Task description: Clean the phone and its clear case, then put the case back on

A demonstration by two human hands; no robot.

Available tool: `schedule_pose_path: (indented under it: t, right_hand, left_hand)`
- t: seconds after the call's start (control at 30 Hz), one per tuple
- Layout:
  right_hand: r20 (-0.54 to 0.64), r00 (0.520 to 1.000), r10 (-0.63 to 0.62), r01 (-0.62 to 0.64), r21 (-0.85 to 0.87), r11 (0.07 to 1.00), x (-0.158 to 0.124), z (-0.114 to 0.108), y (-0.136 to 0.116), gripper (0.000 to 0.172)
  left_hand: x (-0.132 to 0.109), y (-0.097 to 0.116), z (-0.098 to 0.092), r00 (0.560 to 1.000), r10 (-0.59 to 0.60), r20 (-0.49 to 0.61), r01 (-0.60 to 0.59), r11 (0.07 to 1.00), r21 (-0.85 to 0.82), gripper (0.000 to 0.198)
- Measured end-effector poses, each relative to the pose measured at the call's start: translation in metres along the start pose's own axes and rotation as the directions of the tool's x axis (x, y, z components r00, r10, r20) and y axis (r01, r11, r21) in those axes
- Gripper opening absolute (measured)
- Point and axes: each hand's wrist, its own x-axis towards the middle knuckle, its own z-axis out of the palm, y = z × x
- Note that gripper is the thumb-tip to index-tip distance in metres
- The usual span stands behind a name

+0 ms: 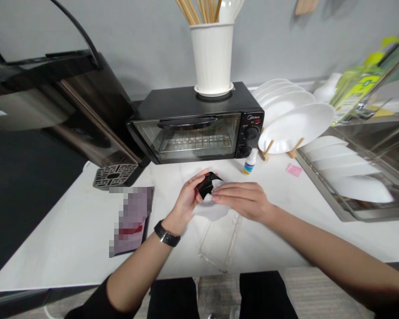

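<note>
My left hand (185,200), with a black watch (166,234) at its wrist, grips a glossy black phone (205,186) above the counter. Fingers of my right hand (244,199) press a white cleaning cloth (213,210) with a zigzag edge against the phone. The cloth hangs down below both hands and covers part of the phone. Under them, flat on the counter, lies a clear phone case (217,248). A small spray bottle (249,162) with a white top stands beyond my right hand, in front of the oven.
A black toaster oven (199,116) stands at the back, a white cup (213,57) of wooden sticks on it. White plates (295,126) lean in a rack; a sink (335,206) with bowls is right. Left are a drink machine (96,119) and a tablet (133,221).
</note>
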Motion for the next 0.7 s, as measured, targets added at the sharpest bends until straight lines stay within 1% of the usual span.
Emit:
schedule_pose_path:
  t: [0.07,0.1,0.13,0.2,0.27,0.3,0.33,0.47,0.6,0.63,0.7]
  right_hand:
    - [-0.067,0.995,0.073,-0.066,0.105,0.992,-0.001,0.006,0.002,0.032]
    - [-0.070,0.991,0.111,-0.099,0.156,0.983,-0.001,0.007,0.002,0.030]
    - [-0.054,0.988,0.145,-0.131,0.202,0.971,0.000,0.008,0.002,0.029]
    - [0.002,0.979,0.204,-0.198,0.259,0.945,0.002,0.009,0.001,0.033]
    - [0.049,0.965,0.256,-0.260,0.276,0.925,0.004,0.009,-0.001,0.040]
    - [0.054,0.957,0.283,-0.287,0.280,0.916,0.005,0.009,-0.001,0.042]
    - [0.051,0.950,0.307,-0.309,0.283,0.908,0.005,0.009,-0.001,0.042]
    - [0.027,0.932,0.361,-0.353,0.298,0.887,0.001,0.011,0.002,0.030]
    - [-0.014,0.901,0.435,-0.408,0.315,0.857,-0.003,0.012,0.006,0.042]
    - [-0.019,0.892,0.451,-0.423,0.312,0.851,-0.004,0.013,0.006,0.041]
    - [-0.001,0.884,0.468,-0.448,0.289,0.846,-0.004,0.014,0.006,0.034]
  left_hand:
    - [0.001,-0.001,0.000,0.999,0.006,-0.031,-0.006,1.000,-0.001,0.035]
    - [0.001,-0.002,-0.001,0.999,0.013,-0.045,-0.013,1.000,-0.002,0.035]
    - [0.002,-0.003,-0.002,0.998,0.024,-0.054,-0.024,1.000,-0.007,0.035]
    - [0.003,-0.004,-0.004,0.997,0.051,-0.066,-0.053,0.998,-0.035,0.032]
    - [0.004,-0.004,-0.006,0.994,0.074,-0.075,-0.079,0.995,-0.064,0.031]
    - [0.004,-0.004,-0.006,0.993,0.083,-0.080,-0.089,0.994,-0.069,0.032]
    - [0.004,-0.003,-0.007,0.992,0.094,-0.089,-0.100,0.993,-0.068,0.032]
    - [0.000,-0.002,-0.003,0.983,0.118,-0.143,-0.127,0.991,-0.051,0.027]
    - [-0.002,-0.002,0.002,0.974,0.155,-0.164,-0.172,0.980,-0.096,0.024]
    - [-0.002,-0.002,0.002,0.972,0.169,-0.163,-0.187,0.978,-0.098,0.025]
    - [-0.002,-0.002,0.002,0.968,0.186,-0.167,-0.203,0.975,-0.086,0.028]
